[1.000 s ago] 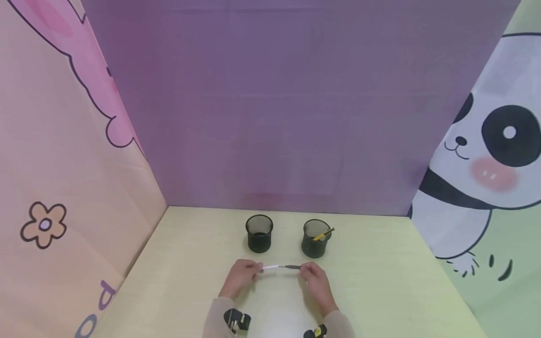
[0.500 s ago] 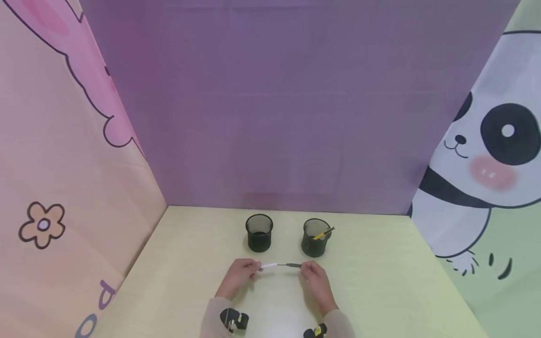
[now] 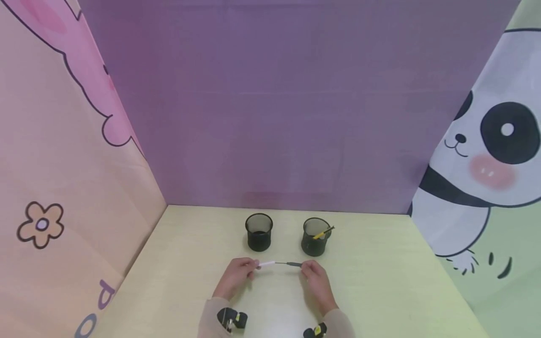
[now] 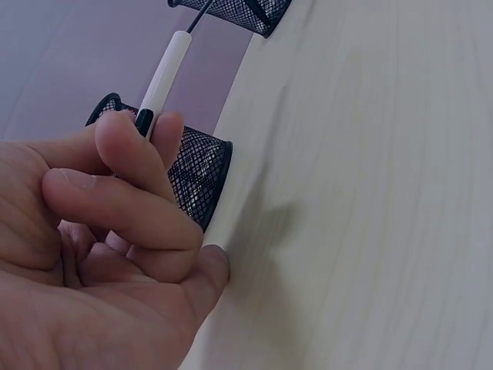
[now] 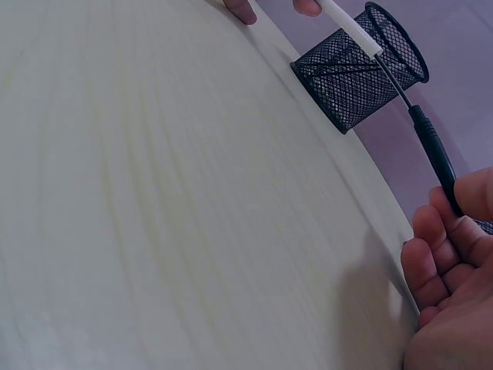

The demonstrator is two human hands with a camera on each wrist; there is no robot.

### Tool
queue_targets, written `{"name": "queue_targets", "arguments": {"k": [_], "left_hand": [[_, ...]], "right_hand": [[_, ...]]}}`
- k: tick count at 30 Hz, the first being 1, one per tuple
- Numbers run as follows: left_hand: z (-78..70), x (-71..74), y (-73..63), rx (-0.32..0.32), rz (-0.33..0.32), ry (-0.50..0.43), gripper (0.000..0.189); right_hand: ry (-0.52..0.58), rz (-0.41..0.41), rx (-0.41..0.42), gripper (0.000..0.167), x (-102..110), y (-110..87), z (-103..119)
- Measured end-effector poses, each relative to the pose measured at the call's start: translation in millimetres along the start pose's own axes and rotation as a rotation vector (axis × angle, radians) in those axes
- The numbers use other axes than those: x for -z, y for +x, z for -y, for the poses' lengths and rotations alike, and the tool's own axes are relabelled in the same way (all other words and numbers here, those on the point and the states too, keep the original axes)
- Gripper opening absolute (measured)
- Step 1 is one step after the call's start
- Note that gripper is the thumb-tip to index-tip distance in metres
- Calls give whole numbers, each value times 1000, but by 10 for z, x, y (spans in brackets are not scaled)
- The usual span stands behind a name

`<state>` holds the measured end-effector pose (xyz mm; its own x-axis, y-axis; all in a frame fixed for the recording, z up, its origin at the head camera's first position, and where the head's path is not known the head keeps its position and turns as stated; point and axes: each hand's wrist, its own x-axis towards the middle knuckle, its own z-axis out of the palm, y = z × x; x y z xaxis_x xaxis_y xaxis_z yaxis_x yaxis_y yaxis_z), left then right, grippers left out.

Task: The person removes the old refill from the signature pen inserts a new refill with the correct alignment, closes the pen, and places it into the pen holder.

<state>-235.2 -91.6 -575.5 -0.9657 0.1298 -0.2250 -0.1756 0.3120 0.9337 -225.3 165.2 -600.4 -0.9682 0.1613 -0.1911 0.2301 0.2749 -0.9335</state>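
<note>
A slim pen-like object stretches between both hands, just above the table in front of two mesh cups. My left hand [image 3: 234, 278] pinches the dark end of its white barrel [image 4: 166, 73] between thumb and finger, the other fingers curled. From the barrel's free end runs a thin dark rod [image 5: 394, 81], which joins a black ribbed grip [image 5: 434, 146]. My right hand [image 3: 317, 285] pinches the far end of that grip with thumb and fingertips. How far the rod reaches inside the barrel is hidden.
Behind the hands stand two black mesh pen cups, the left cup [image 3: 259, 240] and the right cup [image 3: 313, 247]. A yellow stick with a dark tip [image 3: 322, 234] leans out of the right one. Fabric walls border the pale wooden table [image 3: 393, 272].
My left hand has drifted slightly left with the white barrel, and more of the thin rod shows between barrel and grip. The right hand has stayed nearly still.
</note>
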Motion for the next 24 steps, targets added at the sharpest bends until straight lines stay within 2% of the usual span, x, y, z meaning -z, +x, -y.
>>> {"name": "queue_targets", "arguments": {"k": [13,20,24], "left_hand": [[12,15,-11,42,-9,-34,32],[-3,-1,4,12,4,-11,33],[-25,16,0,16,5,6,34]], "right_hand": [[4,7,40,25,0,-31,13],[-13,14,37,24,-2,-18,-1],[-5,21,33,24,-11,-9,-9]]}}
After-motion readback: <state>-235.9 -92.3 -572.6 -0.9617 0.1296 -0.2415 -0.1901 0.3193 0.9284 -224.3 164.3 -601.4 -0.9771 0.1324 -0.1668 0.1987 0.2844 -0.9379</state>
